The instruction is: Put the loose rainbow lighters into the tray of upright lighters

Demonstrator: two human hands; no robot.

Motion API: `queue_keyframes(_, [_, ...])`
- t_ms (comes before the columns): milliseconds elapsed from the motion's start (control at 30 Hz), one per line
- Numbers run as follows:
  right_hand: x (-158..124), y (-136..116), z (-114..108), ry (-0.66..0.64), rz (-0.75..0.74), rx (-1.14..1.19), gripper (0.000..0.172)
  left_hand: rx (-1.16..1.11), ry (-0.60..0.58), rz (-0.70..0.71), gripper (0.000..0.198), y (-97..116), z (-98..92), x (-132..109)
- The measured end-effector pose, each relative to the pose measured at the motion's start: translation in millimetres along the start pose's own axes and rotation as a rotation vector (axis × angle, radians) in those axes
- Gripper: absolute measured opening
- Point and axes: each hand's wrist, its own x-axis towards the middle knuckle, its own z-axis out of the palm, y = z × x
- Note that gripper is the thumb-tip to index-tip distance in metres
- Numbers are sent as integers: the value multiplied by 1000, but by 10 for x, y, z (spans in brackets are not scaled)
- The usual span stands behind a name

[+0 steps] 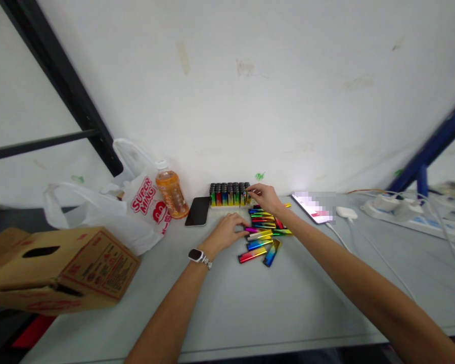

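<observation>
Upright lighters (227,194) with black tops and shiny coloured bodies stand in rows in a low tray near the wall. At the right end of these rows, my right hand (265,196) pinches a lighter, mostly hidden by the fingers. A loose pile of metallic lighters (263,220) lies in front of the tray, under my right wrist. My left hand (227,230), with a watch (197,255) on its wrist, has thumb and fingertips around the end of a purple lighter (252,230). Closer to me lie a red-gold lighter (252,255) and a blue-gold one (272,253).
Left of the tray are a black phone (197,211), an orange drink bottle (172,192), a white plastic bag (136,207) and a cardboard box (60,268). To the right are a lit phone (313,207), a white charger (346,213), cables and a power strip (413,217).
</observation>
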Motion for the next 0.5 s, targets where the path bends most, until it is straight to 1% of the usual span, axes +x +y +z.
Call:
queue_keyframes(100, [24,48,17,-16,-33,-82,18,24,2,13,19,-51,21,8])
queue_keyframes(200, [-5,79,25,3,-103,-251,24,-6,19,10,21,-104,33,8])
queue_keyframes(267, [-51,87,29,23,-113,-339,29,-101,22,-27,24,-129,20,3])
queue_keyframes(367, [-125,89,37,22,-99,-389,34,-334,22,-91,29,-150,-26,3])
queue_keyframes(433, [-165,90,45,14,-103,-377,37,-458,73,-117,30,-165,-55,17])
queue_keyframes(500, [-197,88,52,31,-101,-331,39,-538,167,-132,32,-180,-70,43])
